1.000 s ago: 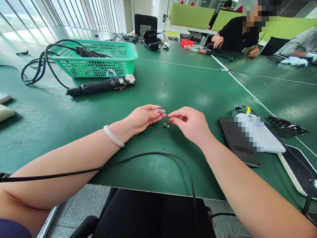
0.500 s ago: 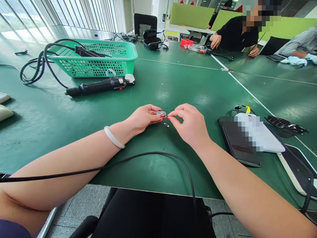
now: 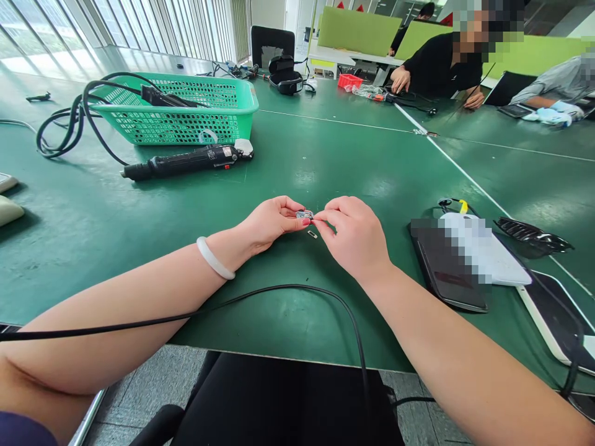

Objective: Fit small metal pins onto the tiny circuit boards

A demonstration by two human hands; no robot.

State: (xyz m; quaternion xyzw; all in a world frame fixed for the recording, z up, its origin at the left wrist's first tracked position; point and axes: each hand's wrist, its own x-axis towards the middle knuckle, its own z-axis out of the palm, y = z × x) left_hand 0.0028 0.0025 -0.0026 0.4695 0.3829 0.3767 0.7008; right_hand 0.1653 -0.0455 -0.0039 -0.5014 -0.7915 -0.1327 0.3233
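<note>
A small grey circuit board [image 3: 305, 214] is pinched between the thumb and fingers of my left hand [image 3: 277, 222], just above the green table [image 3: 279, 328]. My right hand [image 3: 356, 238] has thumb and forefinger pressed together at the board's right edge. A tiny dark piece seems to be at those fingertips, too small to name. Just below the board a small flat metal-edged part [image 3: 312, 234] lies on the table, apart from both hands.
Behind my left hand are a black electric screwdriver [image 3: 186, 162] and a green basket [image 3: 176, 111] with black cable. On the right lie a black phone [image 3: 444, 279], a white device [image 3: 499, 263] and dark glasses [image 3: 534, 234]. A black cable [image 3: 279, 287] crosses my left forearm. Co-workers sit opposite.
The board has shifted slightly right and tilted to show more of its face. My right fingertips have closed in against its edge. The metal-edged part has not moved.
</note>
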